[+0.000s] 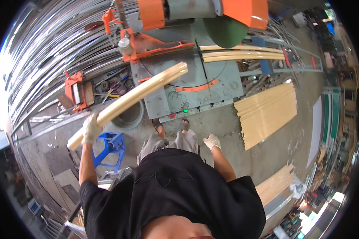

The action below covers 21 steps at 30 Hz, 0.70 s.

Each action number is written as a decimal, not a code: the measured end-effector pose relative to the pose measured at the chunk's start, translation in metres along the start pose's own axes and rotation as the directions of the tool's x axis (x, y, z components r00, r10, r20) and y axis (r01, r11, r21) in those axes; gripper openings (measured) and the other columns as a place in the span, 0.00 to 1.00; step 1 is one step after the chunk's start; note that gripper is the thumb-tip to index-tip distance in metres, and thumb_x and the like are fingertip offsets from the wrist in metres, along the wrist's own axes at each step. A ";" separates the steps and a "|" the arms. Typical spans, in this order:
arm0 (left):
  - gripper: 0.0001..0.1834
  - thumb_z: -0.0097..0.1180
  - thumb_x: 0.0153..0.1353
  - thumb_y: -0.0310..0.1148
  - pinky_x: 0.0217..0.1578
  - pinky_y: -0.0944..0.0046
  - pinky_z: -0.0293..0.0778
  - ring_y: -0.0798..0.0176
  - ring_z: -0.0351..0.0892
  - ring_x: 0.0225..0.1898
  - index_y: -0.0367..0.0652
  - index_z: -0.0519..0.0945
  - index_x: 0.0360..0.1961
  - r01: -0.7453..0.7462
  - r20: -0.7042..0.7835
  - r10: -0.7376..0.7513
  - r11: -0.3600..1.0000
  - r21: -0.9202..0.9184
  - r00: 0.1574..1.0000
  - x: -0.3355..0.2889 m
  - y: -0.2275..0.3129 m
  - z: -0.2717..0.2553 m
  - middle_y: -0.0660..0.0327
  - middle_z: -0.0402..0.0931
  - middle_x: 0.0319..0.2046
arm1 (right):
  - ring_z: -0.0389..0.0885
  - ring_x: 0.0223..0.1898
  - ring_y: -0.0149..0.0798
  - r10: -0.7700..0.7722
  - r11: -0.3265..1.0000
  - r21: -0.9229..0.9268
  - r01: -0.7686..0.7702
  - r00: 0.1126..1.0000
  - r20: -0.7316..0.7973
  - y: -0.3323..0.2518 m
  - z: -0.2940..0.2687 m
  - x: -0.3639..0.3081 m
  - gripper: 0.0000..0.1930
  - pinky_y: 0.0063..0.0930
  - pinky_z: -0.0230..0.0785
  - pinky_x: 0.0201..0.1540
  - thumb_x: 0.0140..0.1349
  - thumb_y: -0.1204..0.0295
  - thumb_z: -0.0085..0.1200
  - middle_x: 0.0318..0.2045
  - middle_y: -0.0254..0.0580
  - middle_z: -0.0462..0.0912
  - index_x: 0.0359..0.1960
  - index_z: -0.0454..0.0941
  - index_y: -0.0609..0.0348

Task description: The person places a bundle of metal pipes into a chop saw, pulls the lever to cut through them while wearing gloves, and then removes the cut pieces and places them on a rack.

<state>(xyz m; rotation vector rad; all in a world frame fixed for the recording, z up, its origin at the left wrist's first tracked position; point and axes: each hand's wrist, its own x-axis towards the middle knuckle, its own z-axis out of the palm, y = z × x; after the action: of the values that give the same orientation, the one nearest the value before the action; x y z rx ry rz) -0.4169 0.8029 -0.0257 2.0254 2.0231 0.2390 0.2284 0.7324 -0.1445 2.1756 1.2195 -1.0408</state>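
My left hand (pixel 92 129), in a pale work glove, grips a long cream-coloured profile bar (pixel 141 91) near its lower end. The bar slants up to the right, its far end over the grey table (pixel 223 85) of a cut-off saw (pixel 243 14). My right hand (pixel 212 142), also gloved, hangs low beside my right leg with its fingers curled in and nothing visible in them. Similar cream strips (pixel 243 56) lie on the right of the saw table, below the dark green round blade or guard (pixel 226 32). An orange clamp (pixel 127 46) stands at the table's left.
Cream slats (pixel 267 115) lie side by side on the floor at right. A blue plastic stool (pixel 109 148) and a round grey tub (pixel 131 117) stand at left. Long metal profiles (pixel 56 51) fill the far left, behind an orange vise (pixel 76 91). A metal frame (pixel 285 73) extends rightward.
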 end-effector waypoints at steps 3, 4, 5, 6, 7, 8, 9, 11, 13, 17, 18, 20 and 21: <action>0.24 0.66 0.47 0.29 0.48 0.47 0.78 0.38 0.82 0.45 0.40 0.80 0.49 0.182 -0.060 -0.182 0.983 -0.005 0.981 -0.140 0.011 -0.011 0.46 0.83 0.41 | 0.85 0.52 0.58 -0.100 0.995 -0.029 0.101 0.995 0.006 -0.008 0.000 0.013 0.24 0.49 0.76 0.55 0.55 0.53 0.60 0.47 0.58 0.87 0.45 0.85 0.60; 0.26 0.66 0.46 0.29 0.48 0.47 0.78 0.38 0.83 0.44 0.40 0.80 0.50 0.257 -0.026 -0.257 0.966 0.002 0.966 -0.181 0.029 -0.022 0.46 0.83 0.41 | 0.85 0.51 0.58 -0.116 0.993 -0.008 0.116 0.993 -0.013 -0.010 -0.001 0.020 0.24 0.48 0.76 0.55 0.55 0.53 0.60 0.47 0.58 0.87 0.45 0.85 0.59; 0.27 0.67 0.46 0.29 0.47 0.46 0.79 0.38 0.83 0.44 0.40 0.80 0.51 0.360 -0.002 -0.360 0.933 -0.015 0.933 -0.235 0.029 -0.016 0.46 0.83 0.40 | 0.85 0.51 0.58 -0.138 0.990 0.011 0.138 0.990 -0.023 -0.012 -0.001 0.024 0.24 0.48 0.76 0.55 0.56 0.52 0.60 0.47 0.58 0.87 0.45 0.85 0.59; 0.27 0.68 0.45 0.30 0.47 0.47 0.79 0.38 0.83 0.44 0.41 0.80 0.51 0.486 0.119 -0.481 0.873 -0.025 0.869 -0.254 0.067 -0.036 0.46 0.83 0.40 | 0.85 0.50 0.58 -0.160 0.987 0.005 0.161 0.984 -0.078 -0.009 0.002 0.030 0.23 0.48 0.76 0.54 0.56 0.52 0.60 0.45 0.58 0.87 0.43 0.85 0.59; 0.30 0.70 0.43 0.30 0.48 0.48 0.79 0.40 0.84 0.45 0.42 0.79 0.53 0.612 0.195 -0.598 0.791 -0.015 0.777 -0.301 0.076 -0.035 0.47 0.84 0.41 | 0.85 0.50 0.58 -0.193 0.981 -0.009 0.193 0.979 -0.063 -0.009 0.001 0.035 0.23 0.48 0.76 0.54 0.56 0.52 0.60 0.45 0.58 0.87 0.43 0.85 0.59; 0.33 0.72 0.41 0.31 0.49 0.48 0.79 0.41 0.84 0.45 0.43 0.79 0.54 0.721 0.268 -0.697 0.693 0.015 0.665 -0.347 0.084 -0.031 0.47 0.84 0.43 | 0.86 0.49 0.58 -0.223 0.974 0.013 0.225 0.973 -0.059 -0.007 -0.002 0.041 0.23 0.48 0.77 0.52 0.57 0.52 0.60 0.43 0.59 0.87 0.42 0.86 0.60; 0.36 0.73 0.40 0.31 0.52 0.51 0.79 0.43 0.84 0.48 0.43 0.78 0.56 0.805 0.307 -0.766 0.594 0.002 0.565 -0.371 0.106 -0.031 0.47 0.84 0.46 | 0.86 0.48 0.59 -0.245 0.968 0.034 0.247 0.968 -0.059 -0.004 -0.002 0.044 0.22 0.47 0.77 0.51 0.57 0.52 0.60 0.42 0.59 0.87 0.41 0.86 0.60; 0.39 0.74 0.37 0.31 0.52 0.51 0.80 0.42 0.85 0.49 0.42 0.76 0.57 0.904 0.334 -0.881 0.401 0.151 0.335 -0.391 0.169 -0.046 0.46 0.85 0.44 | 0.86 0.46 0.59 -0.328 0.941 0.042 0.335 0.937 -0.120 0.004 0.004 0.044 0.21 0.47 0.77 0.48 0.57 0.53 0.61 0.39 0.59 0.87 0.39 0.86 0.60; 0.38 0.75 0.38 0.33 0.51 0.49 0.80 0.40 0.85 0.48 0.42 0.76 0.56 0.905 0.367 -0.890 0.366 0.219 0.271 -0.392 0.191 -0.025 0.45 0.85 0.42 | 0.87 0.45 0.59 -0.353 0.932 0.039 0.361 0.927 -0.128 0.016 -0.003 0.042 0.21 0.48 0.77 0.47 0.56 0.53 0.62 0.39 0.59 0.88 0.39 0.87 0.59; 0.27 0.73 0.46 0.40 0.47 0.48 0.82 0.43 0.87 0.45 0.39 0.81 0.46 0.850 0.302 -0.839 0.509 0.139 0.453 -0.287 0.118 0.095 0.44 0.85 0.39 | 0.87 0.45 0.58 -0.345 0.939 -0.019 0.345 0.935 -0.077 0.053 0.001 0.045 0.22 0.49 0.78 0.47 0.54 0.53 0.63 0.38 0.59 0.88 0.37 0.87 0.61; 0.25 0.73 0.43 0.38 0.43 0.51 0.83 0.45 0.88 0.43 0.41 0.85 0.44 0.890 0.326 -0.871 0.431 0.148 0.368 -0.252 0.098 0.118 0.45 0.86 0.40 | 0.87 0.45 0.58 -0.365 0.931 -0.043 0.363 0.929 -0.061 0.061 -0.002 0.041 0.22 0.49 0.78 0.47 0.54 0.53 0.63 0.38 0.59 0.88 0.37 0.87 0.61; 0.26 0.74 0.39 0.39 0.40 0.45 0.86 0.52 0.90 0.45 0.53 0.91 0.45 0.755 0.519 -0.844 0.428 0.496 0.137 -0.173 0.082 0.142 0.57 0.89 0.44 | 0.87 0.44 0.59 -0.368 0.902 -0.206 0.381 0.925 0.096 0.068 -0.025 0.044 0.23 0.49 0.78 0.46 0.54 0.52 0.63 0.38 0.59 0.88 0.36 0.87 0.62; 0.24 0.74 0.37 0.39 0.41 0.50 0.87 0.53 0.91 0.39 0.49 0.91 0.41 0.742 0.521 -0.828 0.480 0.468 0.207 -0.155 0.076 0.145 0.58 0.89 0.37 | 0.88 0.38 0.56 -0.469 0.858 -0.248 0.450 0.883 -0.020 0.089 -0.024 0.057 0.21 0.47 0.78 0.43 0.56 0.54 0.62 0.33 0.58 0.88 0.36 0.87 0.63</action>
<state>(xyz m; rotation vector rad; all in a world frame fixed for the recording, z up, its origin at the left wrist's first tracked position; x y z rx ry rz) -0.3024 0.6382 -0.1290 0.5814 2.1833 -0.7844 0.3330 0.7319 -0.1732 1.7945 1.8630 -0.9251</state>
